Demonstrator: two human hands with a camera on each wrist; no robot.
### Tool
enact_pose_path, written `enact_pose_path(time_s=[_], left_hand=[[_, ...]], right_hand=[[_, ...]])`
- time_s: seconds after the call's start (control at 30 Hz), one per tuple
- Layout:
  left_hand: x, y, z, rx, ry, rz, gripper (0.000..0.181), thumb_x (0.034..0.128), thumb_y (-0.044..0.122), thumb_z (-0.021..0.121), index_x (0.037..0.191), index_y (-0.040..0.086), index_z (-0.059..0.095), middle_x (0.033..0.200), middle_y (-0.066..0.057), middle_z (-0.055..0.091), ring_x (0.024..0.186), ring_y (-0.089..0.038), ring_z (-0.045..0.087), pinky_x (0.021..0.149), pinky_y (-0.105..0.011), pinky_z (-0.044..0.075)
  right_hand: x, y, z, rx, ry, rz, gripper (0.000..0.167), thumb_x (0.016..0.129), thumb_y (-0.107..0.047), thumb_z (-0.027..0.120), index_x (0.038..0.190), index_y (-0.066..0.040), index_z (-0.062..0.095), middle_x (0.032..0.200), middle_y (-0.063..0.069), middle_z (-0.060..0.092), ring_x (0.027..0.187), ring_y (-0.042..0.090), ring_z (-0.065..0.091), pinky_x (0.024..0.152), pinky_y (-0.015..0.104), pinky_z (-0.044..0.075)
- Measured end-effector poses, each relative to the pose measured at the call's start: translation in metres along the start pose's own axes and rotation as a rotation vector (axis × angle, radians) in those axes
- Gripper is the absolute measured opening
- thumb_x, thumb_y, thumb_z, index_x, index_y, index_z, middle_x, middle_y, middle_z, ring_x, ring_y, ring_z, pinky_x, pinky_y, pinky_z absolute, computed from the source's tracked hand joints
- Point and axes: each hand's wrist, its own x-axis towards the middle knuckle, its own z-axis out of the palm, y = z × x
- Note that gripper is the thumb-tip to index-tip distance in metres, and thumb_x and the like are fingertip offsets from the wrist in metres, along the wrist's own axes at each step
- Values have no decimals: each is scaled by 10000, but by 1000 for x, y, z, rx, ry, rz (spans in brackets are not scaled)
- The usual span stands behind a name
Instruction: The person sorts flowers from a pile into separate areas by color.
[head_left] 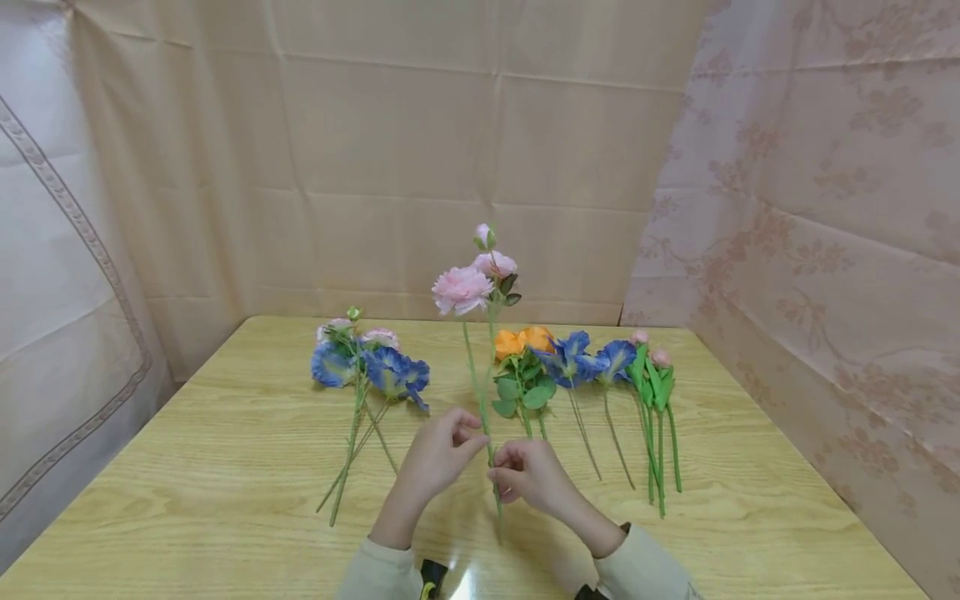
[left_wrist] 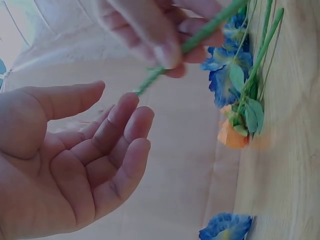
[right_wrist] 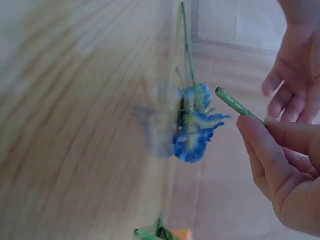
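Observation:
A tall pink flower (head_left: 462,290) with a second bloom and a bud stands upright over the middle of the table. Low on its green stem (right_wrist: 235,103), my right hand (head_left: 531,477) pinches it between thumb and fingers; the stem's cut end sticks out past them in the right wrist view. Beside the stem is my left hand (head_left: 442,450), thumb apart from the loosely bent fingers (left_wrist: 122,112). Its fingertips come close to the stem; whether they touch it I cannot tell.
Left on the wooden table (head_left: 225,467) lie crossed blue flowers (head_left: 393,372) and pink ones. To the right are orange flowers (head_left: 522,342), blue flowers (head_left: 572,360) and pink tulips (head_left: 660,358) with green leaves. A beige cloth (head_left: 375,167) hangs behind.

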Motion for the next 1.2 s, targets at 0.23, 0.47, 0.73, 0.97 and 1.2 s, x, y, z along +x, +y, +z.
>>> enact_pose_path(time_s=[0.23,0.47,0.73,0.97,1.2], left_hand=[[0,0,-2,29,-3,11,137,849,128,591,907,6,610,711,-6,584,622,-117,514,539,-264,422],[0,-1,-2,48,-14,36,154,839,134,615,885,-14,614,668,3,564,572,-98,486,494,-236,402],[1,-2,-2,46,-35,25,159,842,136,610,897,-14,611,679,4,555,578,-103,486,493,-243,405],[1,-4,0,52,-66,55,138,841,133,606,875,-1,619,671,10,551,572,-97,482,495,-240,406],[-1,-3,-2,72,-59,43,141,846,152,599,886,18,619,681,16,551,584,-100,481,508,-245,403]], right_hand=[[16,19,-2,-57,-6,36,103,796,91,585,696,72,570,580,120,572,482,218,585,445,285,494],[33,27,4,-127,12,86,188,761,81,620,600,34,534,493,58,532,427,148,555,417,266,478],[46,34,12,-146,4,136,117,729,106,611,627,53,589,498,73,560,401,161,560,408,263,475],[56,38,14,-153,-5,200,151,774,72,590,628,39,611,487,78,561,389,163,560,416,267,481],[61,41,14,-143,-24,293,147,749,98,584,611,49,598,476,86,550,384,173,559,421,282,486]])
